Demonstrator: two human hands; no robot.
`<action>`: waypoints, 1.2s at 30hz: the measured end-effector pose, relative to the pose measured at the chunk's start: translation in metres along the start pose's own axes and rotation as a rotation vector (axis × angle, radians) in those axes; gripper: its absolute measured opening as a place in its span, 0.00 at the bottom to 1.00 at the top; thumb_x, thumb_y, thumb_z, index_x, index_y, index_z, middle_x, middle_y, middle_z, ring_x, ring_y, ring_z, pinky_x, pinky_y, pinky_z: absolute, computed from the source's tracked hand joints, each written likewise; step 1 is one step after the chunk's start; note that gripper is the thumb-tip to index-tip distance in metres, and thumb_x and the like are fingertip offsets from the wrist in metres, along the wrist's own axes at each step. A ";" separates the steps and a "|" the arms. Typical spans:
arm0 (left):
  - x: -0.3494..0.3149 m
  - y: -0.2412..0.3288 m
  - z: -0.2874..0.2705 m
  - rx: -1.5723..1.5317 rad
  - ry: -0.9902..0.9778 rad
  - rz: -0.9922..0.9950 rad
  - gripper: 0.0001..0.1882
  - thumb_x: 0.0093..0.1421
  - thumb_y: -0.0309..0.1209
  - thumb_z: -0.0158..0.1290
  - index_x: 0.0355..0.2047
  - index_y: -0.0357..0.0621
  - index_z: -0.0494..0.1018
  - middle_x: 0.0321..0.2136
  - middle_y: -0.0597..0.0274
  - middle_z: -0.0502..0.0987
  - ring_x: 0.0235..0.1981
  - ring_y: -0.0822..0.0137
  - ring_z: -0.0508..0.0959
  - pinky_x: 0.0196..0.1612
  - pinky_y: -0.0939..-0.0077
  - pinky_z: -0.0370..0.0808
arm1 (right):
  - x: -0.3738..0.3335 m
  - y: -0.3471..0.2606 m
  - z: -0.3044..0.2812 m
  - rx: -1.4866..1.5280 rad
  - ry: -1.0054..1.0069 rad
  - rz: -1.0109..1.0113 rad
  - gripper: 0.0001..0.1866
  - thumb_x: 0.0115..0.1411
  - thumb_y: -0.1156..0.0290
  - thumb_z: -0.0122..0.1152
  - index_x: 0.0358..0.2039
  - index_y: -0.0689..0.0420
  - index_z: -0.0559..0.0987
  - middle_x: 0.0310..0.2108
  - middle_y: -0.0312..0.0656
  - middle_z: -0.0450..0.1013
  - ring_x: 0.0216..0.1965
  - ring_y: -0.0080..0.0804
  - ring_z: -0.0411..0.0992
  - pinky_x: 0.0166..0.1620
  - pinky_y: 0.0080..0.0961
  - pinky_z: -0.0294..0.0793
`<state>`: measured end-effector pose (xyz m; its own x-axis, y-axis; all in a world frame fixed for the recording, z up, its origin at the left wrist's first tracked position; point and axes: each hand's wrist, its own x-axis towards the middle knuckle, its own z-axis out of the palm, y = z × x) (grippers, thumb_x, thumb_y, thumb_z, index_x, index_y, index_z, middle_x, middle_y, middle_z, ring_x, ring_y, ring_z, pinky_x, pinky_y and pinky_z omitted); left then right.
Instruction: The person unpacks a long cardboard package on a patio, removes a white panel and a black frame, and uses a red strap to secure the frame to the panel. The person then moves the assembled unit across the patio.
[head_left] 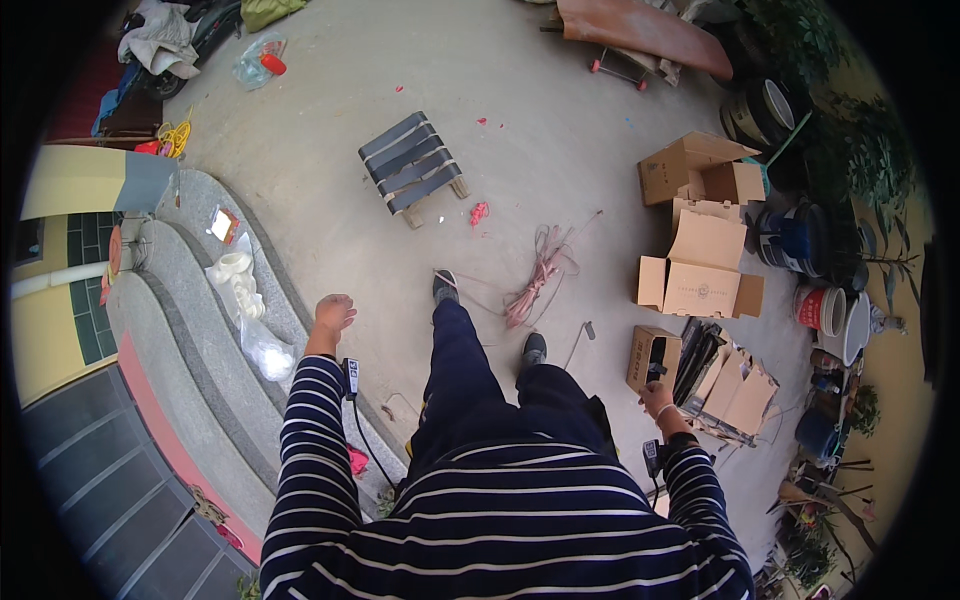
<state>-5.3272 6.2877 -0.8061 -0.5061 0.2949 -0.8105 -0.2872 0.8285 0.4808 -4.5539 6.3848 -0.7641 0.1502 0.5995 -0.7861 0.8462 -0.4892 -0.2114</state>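
Observation:
My left hand (335,312) hangs over the edge of the grey curved steps, its fingers spread and nothing in them. On the right, my right hand (657,398) appears in front of a small brown cardboard box (645,358). Its fingers look loosely bent and apart, with no held thing visible; contact with the box cannot be made out. Ahead of my feet lies a tangle of pink plastic strapping (540,275). One strand runs to my left shoe (446,285). Farther ahead stands a low stool with dark straps (410,160).
Two opened cardboard boxes (700,270) (665,175) and flattened cardboard (735,395) lie on the right. Buckets (790,240) and plants line the right wall. Curved steps (200,290) with a clear plastic bag (265,350) border the left. A board-topped cart (650,35) stands far right.

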 end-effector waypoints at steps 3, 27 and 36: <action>0.073 0.061 0.046 0.243 -0.092 0.037 0.15 0.58 0.30 0.57 0.46 0.42 0.74 0.35 0.63 0.78 0.36 0.67 0.80 0.38 0.70 0.77 | -0.026 -0.029 0.039 0.176 0.003 0.192 0.11 0.62 0.65 0.56 0.34 0.60 0.80 0.21 0.40 0.77 0.19 0.28 0.74 0.23 0.26 0.75; 0.484 -0.061 0.488 1.433 -0.392 0.665 0.33 0.57 0.39 0.59 0.62 0.39 0.66 0.64 0.32 0.57 0.68 0.41 0.54 0.68 0.63 0.57 | -0.135 0.068 0.254 0.550 -0.321 1.081 0.10 0.64 0.66 0.58 0.34 0.61 0.79 0.21 0.38 0.76 0.18 0.23 0.71 0.23 0.21 0.71; 0.464 -0.098 0.374 1.296 -0.402 0.572 0.19 0.56 0.36 0.59 0.43 0.34 0.76 0.49 0.40 0.70 0.51 0.45 0.72 0.56 0.59 0.70 | -0.067 0.055 0.204 0.640 -0.232 0.983 0.10 0.64 0.66 0.58 0.34 0.61 0.78 0.21 0.38 0.74 0.19 0.23 0.71 0.22 0.21 0.71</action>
<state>-5.2297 6.5210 -1.3547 0.0192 0.6517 -0.7582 0.8924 0.3308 0.3069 -4.6217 6.1883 -0.8412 0.4391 -0.3044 -0.8453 0.0028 -0.9404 0.3401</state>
